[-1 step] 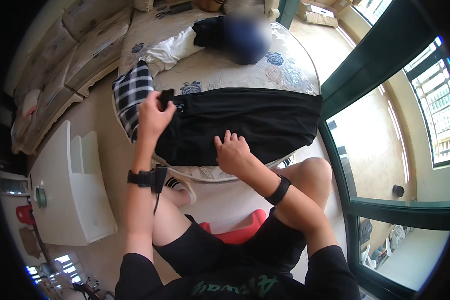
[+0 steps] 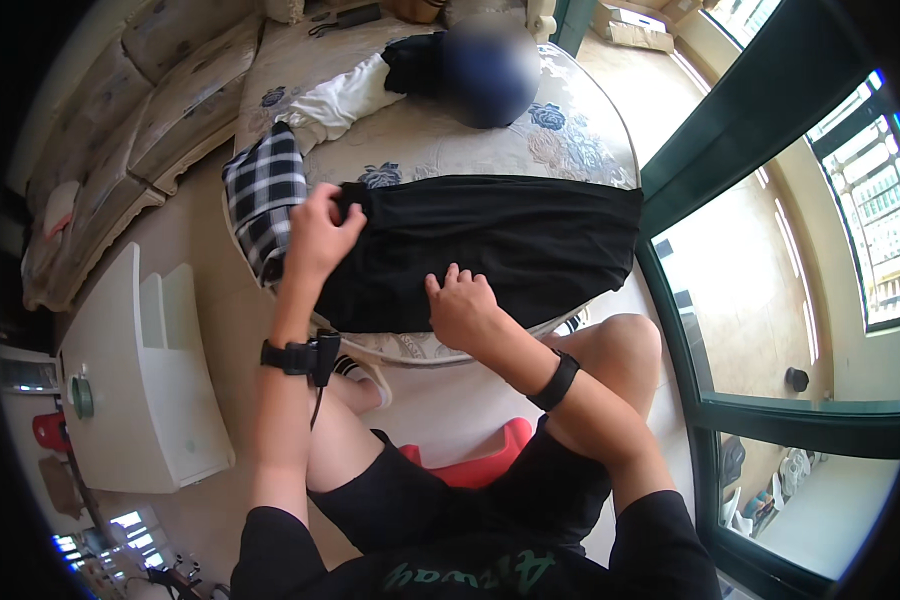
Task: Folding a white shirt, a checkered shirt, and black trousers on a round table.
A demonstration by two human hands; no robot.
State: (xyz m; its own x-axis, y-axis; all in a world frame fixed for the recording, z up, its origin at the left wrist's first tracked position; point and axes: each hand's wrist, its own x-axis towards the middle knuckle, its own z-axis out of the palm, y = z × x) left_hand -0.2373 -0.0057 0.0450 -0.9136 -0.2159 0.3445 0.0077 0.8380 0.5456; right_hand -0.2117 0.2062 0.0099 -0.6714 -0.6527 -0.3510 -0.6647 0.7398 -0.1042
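Long black trousers (image 2: pixel 500 235), folded lengthwise, lie across the near part of a mattress with a flower pattern (image 2: pixel 595 150). My left hand (image 2: pixel 325 235) is at their far left corner. Its fingers are curled, with black cloth between thumb and forefinger. My right hand (image 2: pixel 462 308) lies on the near edge of the trousers at mid-length, its fingers spread and holding nothing. Just left of my left hand, a black-and-white checked cloth (image 2: pixel 267 190) hangs over the mattress edge.
A white garment (image 2: pixel 342 100) and a black cloth (image 2: pixel 413 62) lie farther back, beside a blurred dark blue round shape (image 2: pixel 490 75). A sofa (image 2: pixel 185 95) and a white table (image 2: pixel 120 400) stand left. A red stool (image 2: pixel 475 455) is beneath me. Green-framed glass doors (image 2: pixel 670 310) are right.
My left hand has moved slightly right and down with the black cloth. The raised edge now lies lower, and a small label seen beside it is covered. My right hand has hardly moved.
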